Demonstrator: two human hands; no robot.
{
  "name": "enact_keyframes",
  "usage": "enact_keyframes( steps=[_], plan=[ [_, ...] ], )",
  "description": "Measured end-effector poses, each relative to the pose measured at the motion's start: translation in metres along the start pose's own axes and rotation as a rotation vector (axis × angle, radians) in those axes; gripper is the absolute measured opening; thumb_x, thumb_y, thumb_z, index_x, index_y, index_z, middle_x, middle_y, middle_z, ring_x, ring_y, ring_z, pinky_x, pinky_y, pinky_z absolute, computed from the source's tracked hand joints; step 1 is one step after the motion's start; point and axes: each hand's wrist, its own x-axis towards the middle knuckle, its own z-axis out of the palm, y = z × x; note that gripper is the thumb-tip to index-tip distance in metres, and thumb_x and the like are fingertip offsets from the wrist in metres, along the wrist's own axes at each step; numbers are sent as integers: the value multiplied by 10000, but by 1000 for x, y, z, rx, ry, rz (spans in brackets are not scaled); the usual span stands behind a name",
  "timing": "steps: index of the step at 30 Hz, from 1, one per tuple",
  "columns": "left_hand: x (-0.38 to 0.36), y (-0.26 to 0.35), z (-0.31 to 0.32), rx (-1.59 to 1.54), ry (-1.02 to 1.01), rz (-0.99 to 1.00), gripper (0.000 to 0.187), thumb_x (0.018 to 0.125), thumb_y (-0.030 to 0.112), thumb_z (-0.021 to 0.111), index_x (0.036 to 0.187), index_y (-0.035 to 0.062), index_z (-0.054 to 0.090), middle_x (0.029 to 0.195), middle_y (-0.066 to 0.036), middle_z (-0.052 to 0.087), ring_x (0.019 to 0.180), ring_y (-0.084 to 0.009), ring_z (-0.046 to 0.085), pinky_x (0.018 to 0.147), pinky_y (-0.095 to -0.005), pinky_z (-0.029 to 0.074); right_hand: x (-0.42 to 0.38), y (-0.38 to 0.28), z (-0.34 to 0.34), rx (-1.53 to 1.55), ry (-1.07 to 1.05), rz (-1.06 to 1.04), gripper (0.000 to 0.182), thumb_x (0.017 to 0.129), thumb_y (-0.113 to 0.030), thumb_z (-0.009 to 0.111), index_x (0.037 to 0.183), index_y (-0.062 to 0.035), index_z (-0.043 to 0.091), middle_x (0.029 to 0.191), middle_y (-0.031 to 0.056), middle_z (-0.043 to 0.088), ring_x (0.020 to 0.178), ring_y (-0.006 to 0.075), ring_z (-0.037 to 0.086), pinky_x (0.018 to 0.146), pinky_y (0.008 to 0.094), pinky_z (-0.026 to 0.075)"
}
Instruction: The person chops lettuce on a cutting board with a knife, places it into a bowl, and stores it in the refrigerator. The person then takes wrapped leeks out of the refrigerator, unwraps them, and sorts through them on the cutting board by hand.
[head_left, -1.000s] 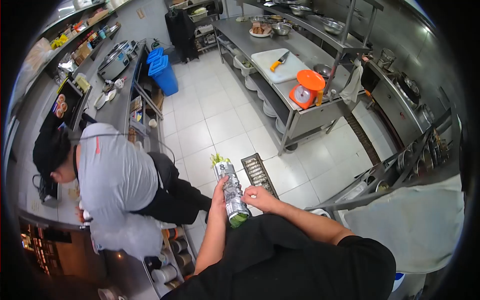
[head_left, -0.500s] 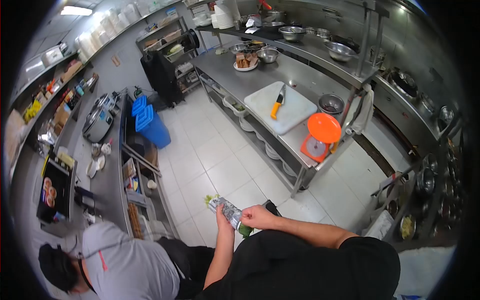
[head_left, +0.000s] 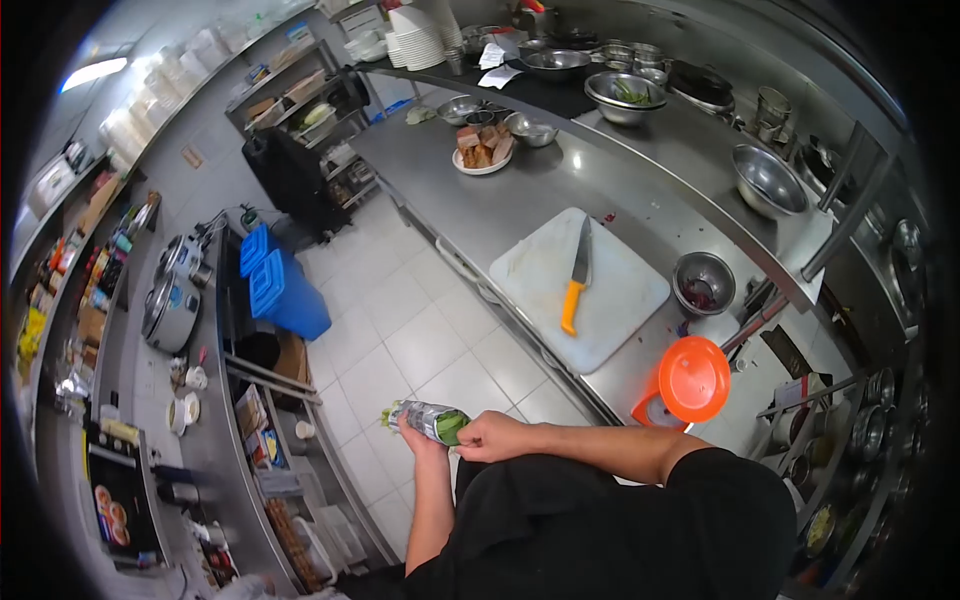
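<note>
A bundle of leafy greens in a silvery printed wrapper point(head_left: 424, 419) lies across my left hand point(head_left: 427, 444), whose fingers wrap round it from below. Pale green ends poke out at the left, and broad green leaves show at the right. My right hand point(head_left: 494, 438) is closed at the leafy end, with its fingertips against the leaves; what exactly it pinches is partly hidden. Ahead on the steel counter, a knife with a yellow handle point(head_left: 572, 305) rests on a white cutting board point(head_left: 625, 300).
An orange scale with a round pan point(head_left: 694, 378) stands at the counter's near corner, by a steel bowl point(head_left: 704, 283). Farther back sits a plate of meat pieces point(head_left: 482, 166). Blue bins point(head_left: 290, 295) stand left on the tiled floor, near a rice cooker point(head_left: 172, 312).
My view has come closer to the counter and turned. My right hand has shifted from the wrapper to the leafy end. The co-worker in grey has almost left the view at lower left.
</note>
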Motion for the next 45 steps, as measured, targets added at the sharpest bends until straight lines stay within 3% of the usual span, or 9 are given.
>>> enact_keyframes(
  steps=[6, 9, 20, 23, 29, 32, 38, 39, 45],
  plan=[
    [76, -16, 110, -82, -93, -180, 404, 925, 482, 544, 1079, 123, 651, 1027, -127, 695, 926, -318, 683, 766, -516, 589, 59, 66, -61, 299, 305, 134, 357, 1031, -201, 704, 735, -40, 583, 647, 1, 558, 617, 90, 486, 589, 322, 410],
    [122, -11, 176, -78, -224, -236, 478, 897, 522, 596, 1154, 124, 655, 1075, -142, 704, 967, -330, 694, 780, -507, 602, 94, 91, -97, 682, 534, 304, 364, 1080, -253, 663, 774, -70, 589, 676, -25, 573, 641, 51, 472, 594, 273, 406],
    [250, -52, 424, 262, -491, -250, 501, 1004, 424, 625, 1378, 92, 587, 1279, -103, 694, 1130, -310, 681, 998, -499, 568, 180, 110, -222, 562, 1083, 424, 345, 1067, -275, 682, 812, -52, 615, 686, -89, 478, 649, 19, 386, 563, 271, 341],
    [268, -77, 457, 375, -559, -310, 508, 1003, 345, 662, 1424, 86, 541, 1280, -102, 675, 1121, -291, 679, 971, -484, 575, 167, 113, -234, 351, 1220, 467, 300, 1063, -268, 682, 874, -44, 620, 675, -71, 481, 627, 26, 392, 560, 274, 346],
    [262, -109, 492, 723, -891, -351, 599, 946, 103, 716, 1472, 24, 439, 1275, -137, 612, 1057, -256, 672, 882, -431, 592, 111, 92, -220, -71, 1350, 1102, 263, 1039, -172, 669, 1270, -68, 598, 676, 3, 593, 617, 76, 527, 575, 299, 409],
    [245, -109, 501, 1006, -1059, -272, 620, 930, 100, 742, 1466, 18, 442, 1255, -135, 626, 1038, -243, 668, 889, -416, 575, 76, 99, -203, 155, 1545, 1094, 425, 1032, -140, 651, 1438, -76, 544, 744, 29, 674, 648, 108, 590, 611, 288, 467],
    [224, -100, 500, 1533, -1518, -19, 833, 791, 129, 853, 1511, -9, 457, 1258, -131, 670, 1107, -239, 647, 1007, -379, 517, 3, 109, -207, 549, 1689, 712, 432, 1049, -145, 609, 1455, -12, 538, 952, 70, 716, 698, 105, 618, 670, 264, 529],
    [215, -96, 499, 1586, -1568, 34, 872, 778, 131, 860, 1532, -3, 443, 1276, -144, 675, 1135, -249, 651, 1023, -378, 513, 0, 109, -214, 537, 1641, 849, 462, 1031, -200, 648, 1436, 0, 553, 1090, 129, 718, 798, 178, 682, 721, 330, 565],
    [174, -86, 501, 1960, -1775, 296, 992, 701, 169, 896, 1572, 51, 436, 1374, -207, 676, 1254, -363, 667, 1052, -405, 529, 10, 168, -175, -644, 1201, 1395, 697, 928, -388, 775, 1458, -20, 510, 1251, 203, 666, 985, 382, 712, 854, 504, 570]
  ],
)
